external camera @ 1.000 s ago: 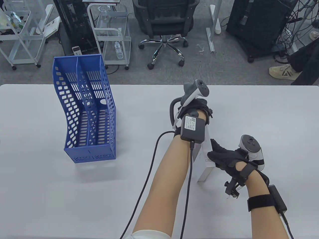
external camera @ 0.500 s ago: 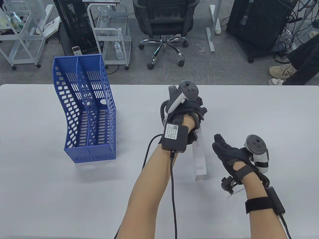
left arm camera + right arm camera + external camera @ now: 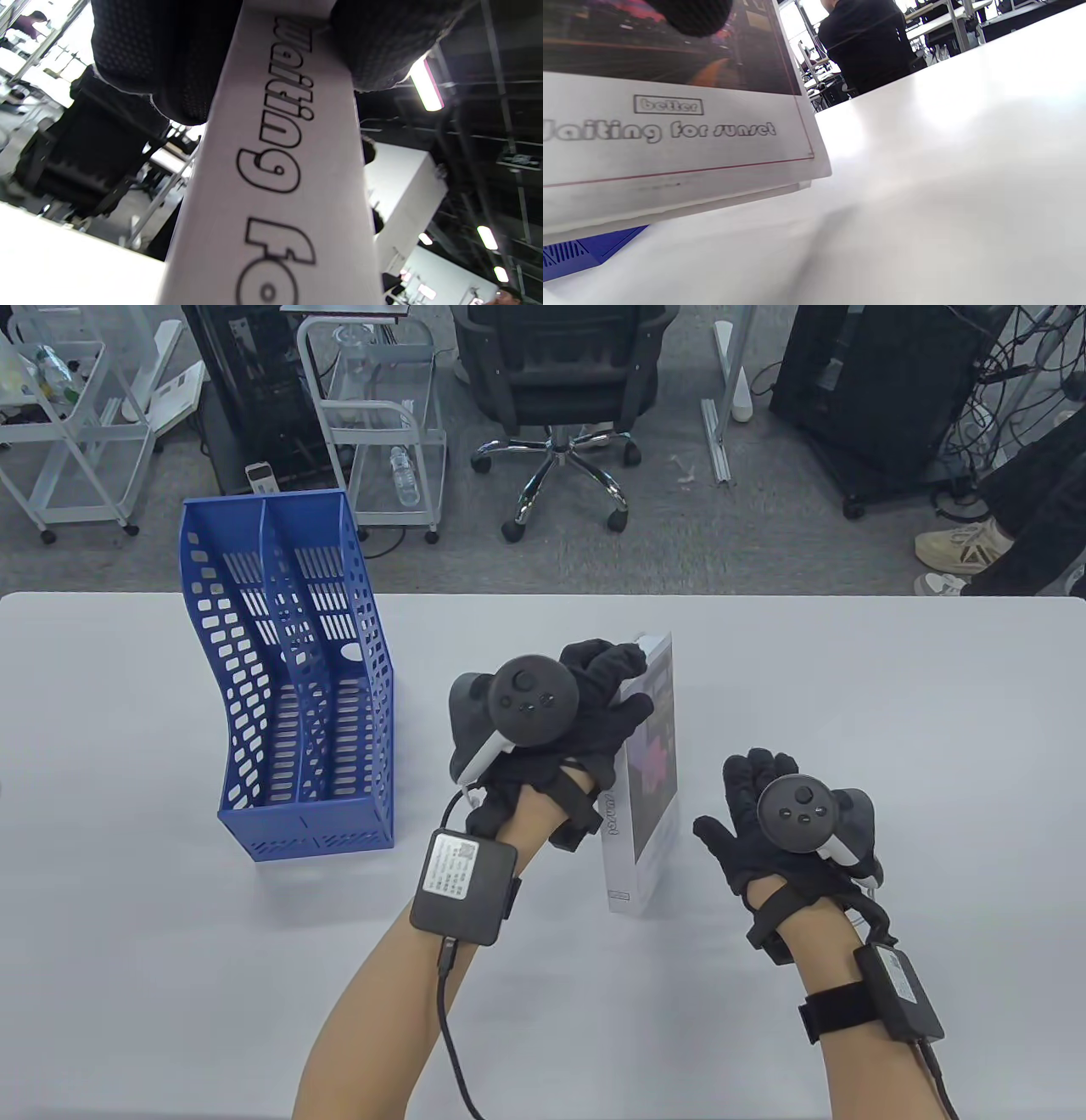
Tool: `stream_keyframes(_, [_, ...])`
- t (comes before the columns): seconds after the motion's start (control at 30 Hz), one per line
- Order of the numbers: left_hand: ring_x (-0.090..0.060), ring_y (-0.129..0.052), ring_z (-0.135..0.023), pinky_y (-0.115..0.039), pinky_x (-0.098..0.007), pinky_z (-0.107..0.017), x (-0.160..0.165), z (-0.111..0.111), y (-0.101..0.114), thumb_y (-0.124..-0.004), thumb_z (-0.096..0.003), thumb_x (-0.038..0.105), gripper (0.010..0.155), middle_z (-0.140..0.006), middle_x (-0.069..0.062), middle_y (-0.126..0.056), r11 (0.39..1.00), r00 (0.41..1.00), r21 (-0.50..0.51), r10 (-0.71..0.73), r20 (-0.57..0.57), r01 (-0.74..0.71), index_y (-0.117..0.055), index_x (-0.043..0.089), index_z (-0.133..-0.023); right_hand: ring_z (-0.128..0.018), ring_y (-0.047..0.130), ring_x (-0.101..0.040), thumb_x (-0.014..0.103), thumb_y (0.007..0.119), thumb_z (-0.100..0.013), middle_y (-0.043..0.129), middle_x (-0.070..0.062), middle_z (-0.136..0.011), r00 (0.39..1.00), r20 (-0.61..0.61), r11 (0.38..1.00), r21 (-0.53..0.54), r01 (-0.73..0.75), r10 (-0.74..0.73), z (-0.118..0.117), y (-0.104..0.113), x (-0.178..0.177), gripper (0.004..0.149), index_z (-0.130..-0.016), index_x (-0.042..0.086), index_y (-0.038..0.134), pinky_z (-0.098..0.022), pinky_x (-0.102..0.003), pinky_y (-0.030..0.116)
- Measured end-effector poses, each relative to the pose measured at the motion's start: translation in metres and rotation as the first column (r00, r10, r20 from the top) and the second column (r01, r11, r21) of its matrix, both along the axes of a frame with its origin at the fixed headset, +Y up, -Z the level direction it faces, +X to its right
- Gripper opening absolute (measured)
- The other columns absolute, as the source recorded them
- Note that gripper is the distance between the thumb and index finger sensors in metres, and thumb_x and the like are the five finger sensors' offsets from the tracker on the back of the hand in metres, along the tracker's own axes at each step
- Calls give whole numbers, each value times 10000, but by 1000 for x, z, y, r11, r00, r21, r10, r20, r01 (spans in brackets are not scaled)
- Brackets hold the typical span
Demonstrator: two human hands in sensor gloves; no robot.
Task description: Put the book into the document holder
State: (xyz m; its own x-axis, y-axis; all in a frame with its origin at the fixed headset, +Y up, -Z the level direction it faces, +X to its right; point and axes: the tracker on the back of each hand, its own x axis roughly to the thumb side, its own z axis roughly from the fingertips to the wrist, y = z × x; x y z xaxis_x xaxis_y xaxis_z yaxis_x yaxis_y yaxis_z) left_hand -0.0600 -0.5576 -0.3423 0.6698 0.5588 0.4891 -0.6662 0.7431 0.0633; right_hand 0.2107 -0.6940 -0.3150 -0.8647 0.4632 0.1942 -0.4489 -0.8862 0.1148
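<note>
The book (image 3: 649, 780), white with a dark cover picture, is held tilted a little above the table with its spine to the left. My left hand (image 3: 585, 704) grips it over the spine and top edge. In the left wrist view my fingers (image 3: 169, 63) wrap the white spine (image 3: 275, 190). My right hand (image 3: 755, 814) is open, palm down, just right of the book and holds nothing. The right wrist view shows the cover (image 3: 670, 127) with a gap beneath it. The blue two-slot document holder (image 3: 288, 670) stands upright and empty at the table's left.
The white table (image 3: 891, 687) carries only the holder, the book and my hands. Beyond its far edge are an office chair (image 3: 560, 381), wire carts (image 3: 373, 415) and computer cases. The holder's base (image 3: 581, 254) shows under the book in the right wrist view.
My left hand has turned over and moved left, raising the book so its cover faces up and right. My right hand has come off the book and turned palm down.
</note>
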Motion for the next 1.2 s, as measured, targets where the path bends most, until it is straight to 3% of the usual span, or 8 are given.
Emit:
stream_keyframes(0.2, [-314,-1018,-602,-857,-422,-483,-50,46,25,-836,-408,506,556,-938,71,-688,979,998,197,61,-25,-55,-673,353,-916,-916,131,-579,519,688,-456,188,-275,-1036,999,-41,998,53,-23,25,4,6,-15,810,-972,41,287,-597,-764,288])
stream_keyframes(0.4, [-312,-1024,-604,-861,-421,-486,-104,96,59,-835,-405,505,546,-932,78,-698,913,980,385,-61,-190,131,-682,359,-909,-915,126,-578,521,687,-456,181,-272,-1035,999,-45,999,41,-19,20,5,4,-16,812,-972,43,283,-597,-764,288])
stream_keyframes(0.53, [-308,-1028,-598,-865,-418,-483,-133,117,70,-835,-405,508,539,-927,83,-707,862,936,429,-131,-326,270,-689,365,-904,-914,126,-579,521,688,-456,181,-274,-1035,999,-34,999,35,-11,12,4,3,-12,813,-973,42,282,-597,-764,289])
stream_keyframes(0.7, [-309,-1029,-597,-865,-420,-484,-162,130,81,-833,-406,506,531,-922,84,-712,838,895,440,-118,-430,322,-696,366,-899,-913,126,-580,523,689,-455,177,-274,-1034,1000,-27,1000,15,-6,6,3,0,-10,816,-972,42,281,-596,-765,291])
stream_keyframes(0.87, [-302,-1029,-600,-866,-416,-487,-179,125,89,-831,-404,511,528,-917,89,-715,808,855,464,-90,-512,362,-696,371,-896,-914,127,-579,525,689,-454,175,-273,-1034,1000,-28,1000,9,-5,5,4,0,-11,816,-973,44,281,-596,-765,293])
stream_keyframes(1.2, [-282,-1035,-580,-873,-406,-483,-213,67,64,-819,-385,541,544,-882,98,-717,854,832,416,-34,-553,312,-674,376,-882,-914,125,-581,525,688,-454,169,-271,-1034,999,-42,1000,-8,12,-12,4,-1,-11,816,-974,46,282,-597,-765,293])
